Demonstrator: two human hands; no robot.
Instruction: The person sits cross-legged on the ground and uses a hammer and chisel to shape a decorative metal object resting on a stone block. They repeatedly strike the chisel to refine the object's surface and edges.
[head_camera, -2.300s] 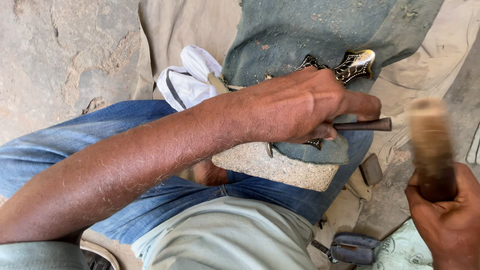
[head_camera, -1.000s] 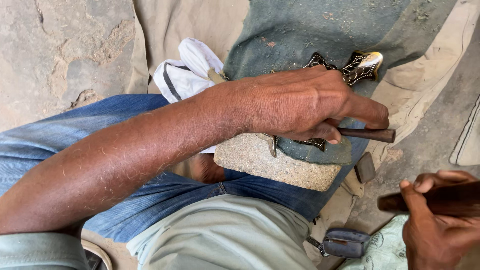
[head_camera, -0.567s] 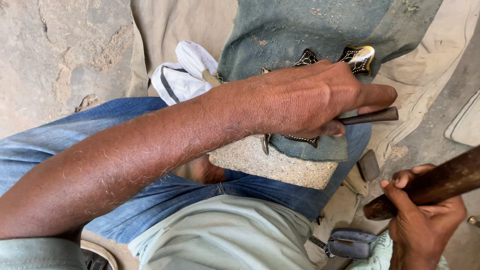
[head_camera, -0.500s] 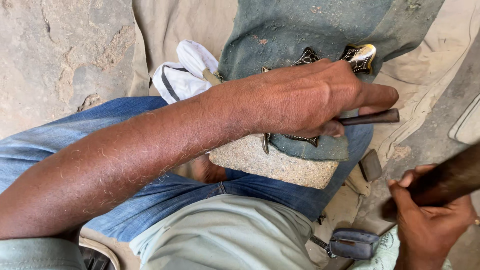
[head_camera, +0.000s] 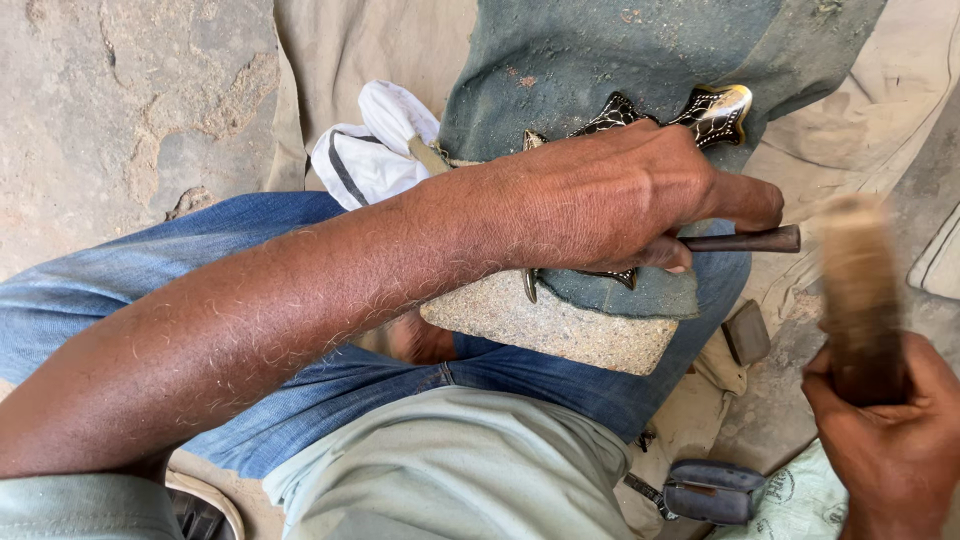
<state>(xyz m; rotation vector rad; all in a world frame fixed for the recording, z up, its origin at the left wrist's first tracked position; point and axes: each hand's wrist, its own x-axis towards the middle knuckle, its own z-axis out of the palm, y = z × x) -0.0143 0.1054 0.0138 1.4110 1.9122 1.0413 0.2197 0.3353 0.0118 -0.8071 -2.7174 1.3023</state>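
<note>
1. My right hand (head_camera: 890, 440), nearest the camera, below and right of the rough grey stone block (head_camera: 550, 325): fingers wrapped around a blurred wooden mallet handle (head_camera: 860, 300).
2. My left hand (head_camera: 620, 195), over the block: fingers pinching a thin dark metal punch (head_camera: 745, 240).
3. An ornate black-and-gold metal piece (head_camera: 715, 110), on dusty green cloth (head_camera: 600, 60) beyond the block, partly under my left hand.
4. A white crumpled rag (head_camera: 375, 150), left of the block.

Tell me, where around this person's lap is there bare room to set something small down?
Free: the bare stone ground left of the white cloth, and the beige cloth beyond the ornate metal piece. Crowded: the stone block under the left hand, and around the right hand.
</note>
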